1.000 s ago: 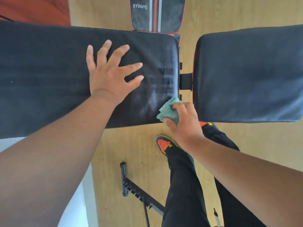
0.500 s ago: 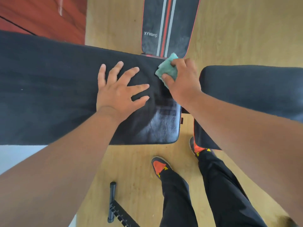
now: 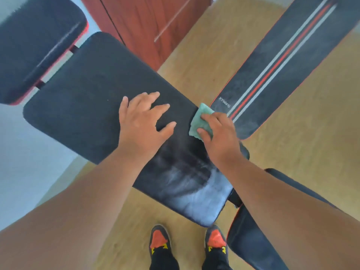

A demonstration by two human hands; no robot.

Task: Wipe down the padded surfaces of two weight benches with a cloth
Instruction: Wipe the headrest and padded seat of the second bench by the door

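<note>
A long black bench pad runs diagonally across the view, with a damp sheen near its lower right end. My left hand rests flat on its middle, fingers spread. My right hand grips a folded green cloth and presses it on the pad's far right edge. The seat pad of the same bench lies at the lower right, partly hidden by my right arm. A second bench pad with red and grey stripes and white lettering stretches to the upper right.
Another black padded piece with red trim sits at the upper left. A red-brown wooden cabinet stands behind. The floor is light wood. My two shoes stand just below the bench.
The view has swung so the pad now lies diagonally. My right hand with the cloth has stayed at the pad's far edge near the striped bench. My left hand keeps pressing the pad.
</note>
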